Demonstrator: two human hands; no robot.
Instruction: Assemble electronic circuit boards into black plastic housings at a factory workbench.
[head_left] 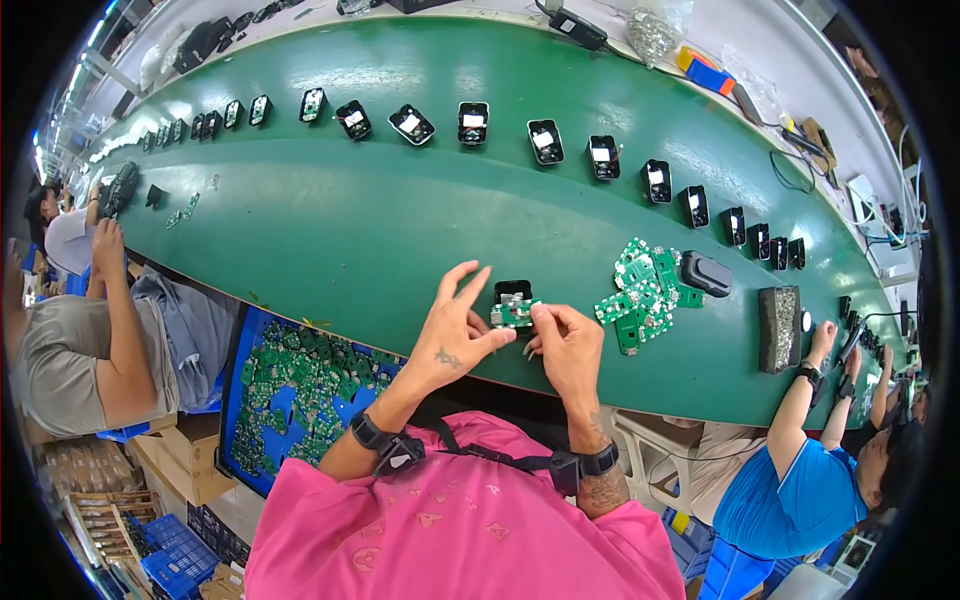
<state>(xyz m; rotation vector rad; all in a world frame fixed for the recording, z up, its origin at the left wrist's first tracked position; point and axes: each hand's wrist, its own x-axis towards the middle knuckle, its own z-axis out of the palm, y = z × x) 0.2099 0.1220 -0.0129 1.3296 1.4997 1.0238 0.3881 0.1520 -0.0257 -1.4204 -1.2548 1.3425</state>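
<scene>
Close in front of me, my right hand [570, 345] pinches a small green circuit board [512, 314] between thumb and fingers. Just beyond the board, partly covered by it, is an open black housing [513, 289]. My left hand [455, 325] is open at the board's left side, its index and middle fingers stretched out. The left thumb reaches the board's lower left edge; whether it presses on it I cannot tell. A heap of green circuit boards [648, 290] lies to the right, beside a dark closed casing [706, 273].
Several open black housings [473, 123] stand in a curved row across the green table [400, 215]. A foam block [779, 330] lies at right. Left of my lap sits a blue tray [283, 417] of circuit boards. Co-workers sit on both sides; one wears a blue shirt [790, 500].
</scene>
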